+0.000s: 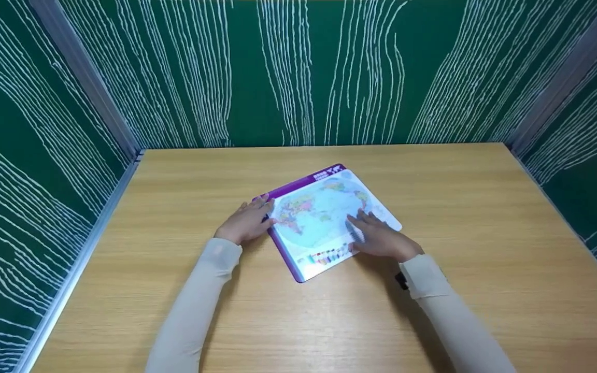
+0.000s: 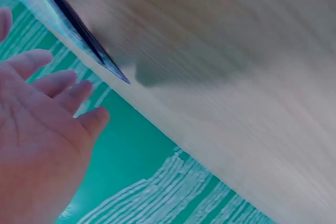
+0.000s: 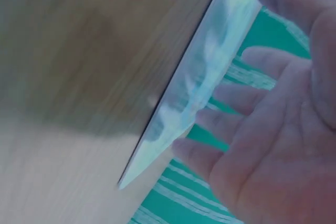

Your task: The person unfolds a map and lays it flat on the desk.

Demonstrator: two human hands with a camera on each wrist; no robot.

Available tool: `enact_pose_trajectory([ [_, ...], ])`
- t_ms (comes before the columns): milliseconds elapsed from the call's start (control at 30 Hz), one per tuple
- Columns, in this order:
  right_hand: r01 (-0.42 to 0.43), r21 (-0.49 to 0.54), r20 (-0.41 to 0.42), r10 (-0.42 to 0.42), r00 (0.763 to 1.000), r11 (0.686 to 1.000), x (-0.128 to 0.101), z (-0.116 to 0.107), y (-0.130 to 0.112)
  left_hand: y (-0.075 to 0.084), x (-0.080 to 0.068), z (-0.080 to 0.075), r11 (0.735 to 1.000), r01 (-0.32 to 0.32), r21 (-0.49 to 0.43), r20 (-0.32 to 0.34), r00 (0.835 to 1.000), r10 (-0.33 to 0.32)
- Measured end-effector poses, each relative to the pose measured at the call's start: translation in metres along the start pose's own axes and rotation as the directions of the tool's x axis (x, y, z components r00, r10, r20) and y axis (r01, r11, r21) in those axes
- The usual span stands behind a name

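Observation:
A flat, glossy world map sheet [image 1: 322, 204] with rounded corners and a purple border lies turned at an angle on the table. At its left corner is my left hand [image 1: 249, 220], fingers loosely spread and fingertips right at the purple edge. My right hand [image 1: 381, 238] reaches over the map's right side, overlapping the printed surface, with its fingers extended. In the left wrist view the map's dark edge [image 2: 86, 38] runs past the relaxed fingers. The right wrist view shows the map [image 3: 181, 95] as a shiny strip beside the spread fingers; neither hand grips it.
The wooden table [image 1: 184, 181] stretches out around the map. Green panels with white wavy lines [image 1: 319, 72] stand behind and on both sides, joined by grey metal posts [image 1: 88, 72]. A dark object [image 1: 401, 281] shows at the right cuff.

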State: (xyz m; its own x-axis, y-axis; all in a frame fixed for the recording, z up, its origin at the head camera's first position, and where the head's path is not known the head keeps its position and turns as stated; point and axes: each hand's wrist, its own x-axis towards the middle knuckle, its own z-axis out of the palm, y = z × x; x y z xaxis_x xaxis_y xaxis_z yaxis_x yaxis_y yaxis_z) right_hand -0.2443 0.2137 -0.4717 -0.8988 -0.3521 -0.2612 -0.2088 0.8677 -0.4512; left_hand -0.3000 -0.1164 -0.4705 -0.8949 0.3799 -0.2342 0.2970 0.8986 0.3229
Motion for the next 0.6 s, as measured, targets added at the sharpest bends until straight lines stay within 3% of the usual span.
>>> enact_pose_trajectory([
  [333, 0.066, -0.025, -0.032, -0.067, 0.997, 0.998, -0.009, 0.022, -0.04, -0.013, 0.02, -0.008, 0.999, -0.035, 0.033, 0.003, 0.999, 0.035],
  [600, 0.072, -0.039, -0.008, -0.072, 0.997, 0.997, -0.009, 0.037, -0.07, -0.011, 0.026, -0.011, 0.999, 0.001, 0.052, 0.044, 0.999, -0.003],
])
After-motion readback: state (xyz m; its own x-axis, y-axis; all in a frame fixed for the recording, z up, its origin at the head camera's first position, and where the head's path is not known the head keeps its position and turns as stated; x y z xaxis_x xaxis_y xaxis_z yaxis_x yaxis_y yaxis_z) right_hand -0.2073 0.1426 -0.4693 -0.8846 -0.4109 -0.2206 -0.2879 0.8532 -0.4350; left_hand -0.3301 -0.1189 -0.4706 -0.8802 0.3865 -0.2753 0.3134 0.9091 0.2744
